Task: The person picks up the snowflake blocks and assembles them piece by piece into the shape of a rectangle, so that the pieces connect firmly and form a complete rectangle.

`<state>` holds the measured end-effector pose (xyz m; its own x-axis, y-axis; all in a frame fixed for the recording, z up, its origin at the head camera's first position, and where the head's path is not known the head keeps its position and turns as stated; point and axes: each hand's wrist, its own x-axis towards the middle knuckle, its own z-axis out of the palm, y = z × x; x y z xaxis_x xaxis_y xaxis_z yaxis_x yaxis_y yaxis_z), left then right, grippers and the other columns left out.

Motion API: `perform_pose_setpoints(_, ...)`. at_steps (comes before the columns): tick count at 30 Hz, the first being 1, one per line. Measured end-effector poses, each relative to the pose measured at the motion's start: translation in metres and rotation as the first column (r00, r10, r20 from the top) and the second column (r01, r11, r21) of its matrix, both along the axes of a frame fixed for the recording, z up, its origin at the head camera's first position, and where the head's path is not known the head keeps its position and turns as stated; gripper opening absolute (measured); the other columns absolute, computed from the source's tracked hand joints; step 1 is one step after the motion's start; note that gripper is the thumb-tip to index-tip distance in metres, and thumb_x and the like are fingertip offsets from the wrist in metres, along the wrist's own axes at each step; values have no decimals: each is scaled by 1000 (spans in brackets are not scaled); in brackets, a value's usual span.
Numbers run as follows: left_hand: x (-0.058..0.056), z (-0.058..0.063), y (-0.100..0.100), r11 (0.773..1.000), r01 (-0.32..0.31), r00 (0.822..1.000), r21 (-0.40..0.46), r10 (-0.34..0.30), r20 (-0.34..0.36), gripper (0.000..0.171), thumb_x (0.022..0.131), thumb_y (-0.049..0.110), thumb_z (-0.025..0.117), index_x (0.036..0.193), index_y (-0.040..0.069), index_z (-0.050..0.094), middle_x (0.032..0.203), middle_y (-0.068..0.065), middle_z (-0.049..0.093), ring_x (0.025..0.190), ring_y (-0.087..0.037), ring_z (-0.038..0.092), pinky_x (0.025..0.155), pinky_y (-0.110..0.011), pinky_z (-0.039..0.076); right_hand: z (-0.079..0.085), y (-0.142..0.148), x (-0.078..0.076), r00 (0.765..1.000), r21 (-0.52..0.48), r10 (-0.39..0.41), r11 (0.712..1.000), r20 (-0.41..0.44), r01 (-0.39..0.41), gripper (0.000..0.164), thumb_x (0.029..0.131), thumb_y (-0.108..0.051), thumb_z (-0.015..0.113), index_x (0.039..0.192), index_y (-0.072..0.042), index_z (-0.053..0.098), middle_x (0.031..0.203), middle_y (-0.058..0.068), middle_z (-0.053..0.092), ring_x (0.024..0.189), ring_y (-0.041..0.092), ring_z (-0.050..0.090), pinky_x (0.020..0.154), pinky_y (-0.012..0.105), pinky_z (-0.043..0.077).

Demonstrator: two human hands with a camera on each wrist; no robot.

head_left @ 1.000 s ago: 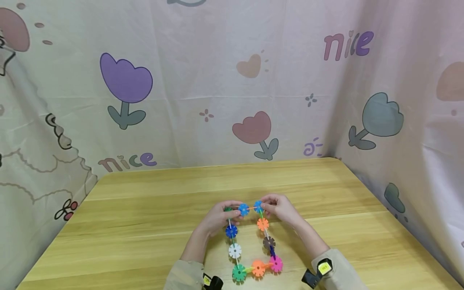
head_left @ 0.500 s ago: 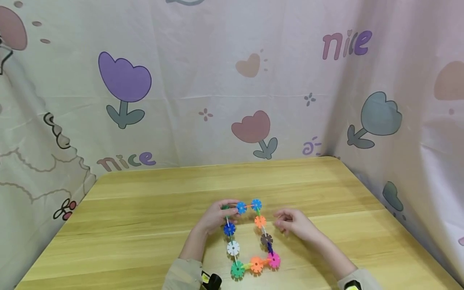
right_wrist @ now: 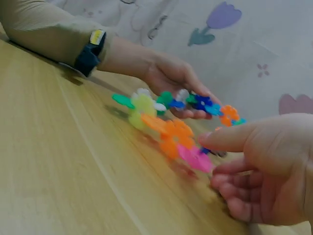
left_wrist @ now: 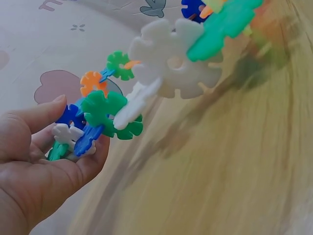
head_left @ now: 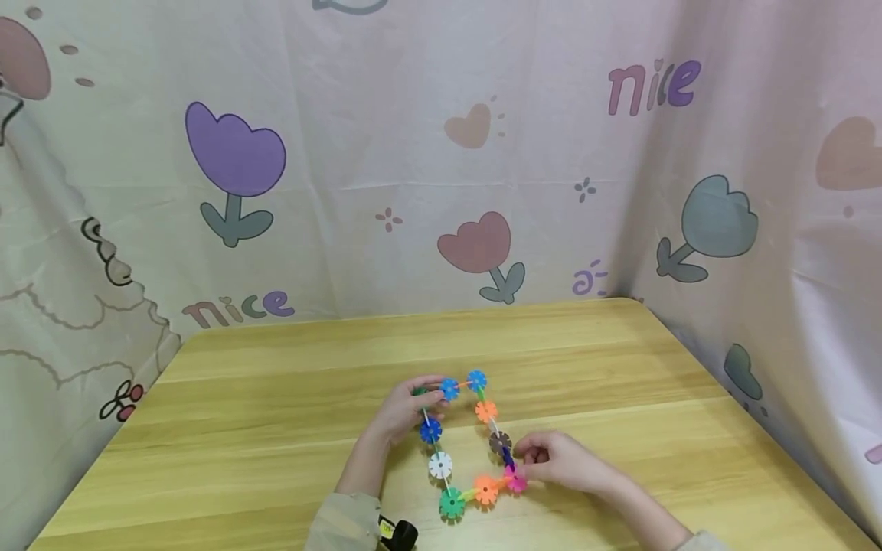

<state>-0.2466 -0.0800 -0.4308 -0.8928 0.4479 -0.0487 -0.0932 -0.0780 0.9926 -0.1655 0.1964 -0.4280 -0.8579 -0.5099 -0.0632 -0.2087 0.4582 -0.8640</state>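
Note:
A ring of interlocking plastic snowflake discs (head_left: 440,465) in several colours hangs close over the table, held at its far left corner by my left hand (head_left: 403,409). In the left wrist view, the thumb and fingers pinch round blue, white and green discs (left_wrist: 72,132), partly hiding them. My right hand (head_left: 561,461) is at the ring's near right corner, fingertips right at the pink disc (head_left: 515,480). From the right wrist view, thumb and index finger stand apart beside the pink disc (right_wrist: 195,157), the other fingers loosely bent.
The wooden table (head_left: 276,428) spreads out on every side of the hands. Behind it hangs a pale curtain (head_left: 358,153) printed with flowers and hearts. A black wrist camera (head_left: 398,533) sits at the left cuff.
My right hand has let go of the blue disc at the ring's far right corner, drawn back right, then come to the pink disc. The ring has shifted slightly left and away.

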Motion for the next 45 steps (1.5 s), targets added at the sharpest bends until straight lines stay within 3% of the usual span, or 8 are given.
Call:
perform_pose_setpoints(3,1,0,-1,999,-41,999,1,41,13,39,94,6,52,130,-6,45,104,-13,56,87,-27,61,77,-36,53,0,-6,1,999,62,11,998,-40,-9,29,80,-24,72,97,-1,65,78,-1,57,67,9,51,58,23,46)
perform_pose_setpoints(7,2,1,-2,997,-83,996,0,83,19,39,94,7,53,130,-6,46,102,-13,58,88,-28,61,79,-39,53,2,-11,1,999,77,-5,997,-32,8,26,80,-26,72,91,-5,63,81,0,57,70,11,51,60,23,46)
perform_pose_setpoints(15,2,0,-3,993,-114,993,9,113,23,39,94,8,53,129,-6,47,100,-11,60,86,-25,62,78,-37,53,2,-18,1,999,-51,-35,998,22,36,19,81,-16,69,88,-2,59,80,3,56,72,13,51,61,22,45)
perform_pose_setpoints(19,3,-1,-3,990,-142,990,20,141,27,39,94,8,53,129,-7,46,96,-13,62,85,-23,62,78,-37,53,1,-20,1,994,-131,-51,989,102,64,18,84,-10,65,93,2,57,81,6,60,73,16,56,61,23,49)
perform_pose_setpoints(23,5,0,-3,977,-209,977,37,208,41,38,93,7,53,128,-8,47,93,-12,62,86,-24,62,76,-37,53,0,-23,-1,978,-221,-88,967,189,130,21,85,-6,60,100,7,53,84,9,62,76,22,60,65,28,53)
perform_pose_setpoints(30,6,0,-5,948,-314,948,49,311,67,39,93,8,55,129,-5,47,95,-13,60,83,-25,64,74,-36,54,1,-28,-10,960,-309,-147,926,238,218,41,90,-7,54,121,15,40,94,12,61,85,27,61,77,35,53)
perform_pose_setpoints(36,7,0,-9,929,-371,927,8,370,64,41,93,10,55,131,-4,46,95,-16,63,83,-23,64,70,-30,53,5,-36,-17,952,-305,-226,910,207,283,61,87,-13,63,132,13,31,106,22,54,85,24,61,75,37,54)
perform_pose_setpoints(45,22,6,-17,933,-335,942,-132,332,-45,45,92,8,56,133,-4,43,107,-23,59,90,-29,61,74,-33,53,4,-42,-29,943,-217,-325,917,74,333,71,82,-4,65,140,3,26,117,26,50,88,25,60,69,35,54)
